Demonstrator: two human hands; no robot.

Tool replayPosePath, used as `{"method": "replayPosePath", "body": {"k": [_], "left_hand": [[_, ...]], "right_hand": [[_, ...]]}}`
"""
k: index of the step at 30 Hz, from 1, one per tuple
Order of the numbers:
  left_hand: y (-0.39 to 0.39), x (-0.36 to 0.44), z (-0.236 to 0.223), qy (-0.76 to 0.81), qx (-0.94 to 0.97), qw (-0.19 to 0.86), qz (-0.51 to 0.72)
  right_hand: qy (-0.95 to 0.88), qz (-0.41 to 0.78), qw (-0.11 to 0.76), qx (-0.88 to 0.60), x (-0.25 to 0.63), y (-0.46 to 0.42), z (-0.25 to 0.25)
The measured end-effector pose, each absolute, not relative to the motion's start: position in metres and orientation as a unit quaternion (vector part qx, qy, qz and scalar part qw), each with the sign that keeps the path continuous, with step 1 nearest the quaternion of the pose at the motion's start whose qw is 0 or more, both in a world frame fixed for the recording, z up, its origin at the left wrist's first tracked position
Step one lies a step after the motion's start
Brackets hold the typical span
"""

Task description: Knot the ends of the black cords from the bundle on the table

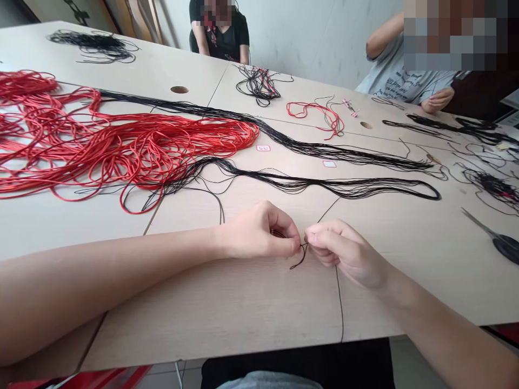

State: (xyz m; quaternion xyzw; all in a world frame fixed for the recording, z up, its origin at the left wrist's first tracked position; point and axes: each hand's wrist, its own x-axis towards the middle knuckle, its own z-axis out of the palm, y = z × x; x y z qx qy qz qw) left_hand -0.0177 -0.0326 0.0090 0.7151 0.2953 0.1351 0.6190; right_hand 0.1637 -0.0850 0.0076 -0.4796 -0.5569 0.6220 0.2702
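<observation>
My left hand [259, 231] and my right hand [344, 251] meet near the front middle of the pale wooden table [243, 308]. Both are closed in a pinch on a thin black cord [299, 260], fingertips almost touching. A short loose end of the cord curls down between the hands. Another stretch of it runs from my right hand up toward the black bundle and also down over the table's front edge.
A big tangle of red cord [101, 140] covers the left side. Long bundles of black cord [324, 186] stretch across the middle. Scissors [500, 240] lie at the right edge. Two other people sit at the far side with small cord piles [259, 84].
</observation>
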Motion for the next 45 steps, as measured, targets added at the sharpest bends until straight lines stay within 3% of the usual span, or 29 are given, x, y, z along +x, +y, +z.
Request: {"method": "replayPosePath", "body": {"k": [11, 19, 23, 28, 34, 36, 39, 42, 45], "left_hand": [[-0.036, -0.016, 0.009, 0.332, 0.773, 0.518, 0.153], [-0.037, -0.015, 0.003, 0.316, 0.826, 0.427, 0.188], [-0.037, -0.014, 0.002, 0.33, 0.796, 0.459, 0.216], [-0.03, -0.015, 0.0, 0.352, 0.728, 0.53, 0.254], [-0.026, -0.013, 0.002, 0.354, 0.635, 0.612, 0.311], [-0.028, -0.013, 0.004, 0.343, 0.634, 0.62, 0.311], [-0.031, -0.014, 0.007, 0.318, 0.654, 0.618, 0.298], [-0.031, -0.015, 0.008, 0.298, 0.671, 0.615, 0.287], [-0.031, -0.015, 0.007, 0.29, 0.678, 0.616, 0.276]], "right_hand": [[-0.658, 0.437, 0.285, -0.543, 0.15, -0.098, 0.003], [-0.651, 0.445, 0.274, -0.55, 0.148, -0.104, 0.0], [-0.638, 0.462, 0.282, -0.548, 0.149, -0.102, 0.0], [-0.674, 0.526, 0.148, -0.497, 0.164, -0.098, 0.018], [-0.757, 0.598, -0.009, -0.263, 0.191, -0.095, 0.041], [-0.766, 0.527, 0.027, -0.367, 0.195, -0.092, 0.038], [-0.726, 0.391, 0.166, -0.541, 0.189, -0.085, 0.029], [-0.688, 0.438, 0.25, -0.521, 0.177, -0.081, 0.024], [-0.646, 0.512, 0.265, -0.499, 0.169, -0.081, 0.021]]}}
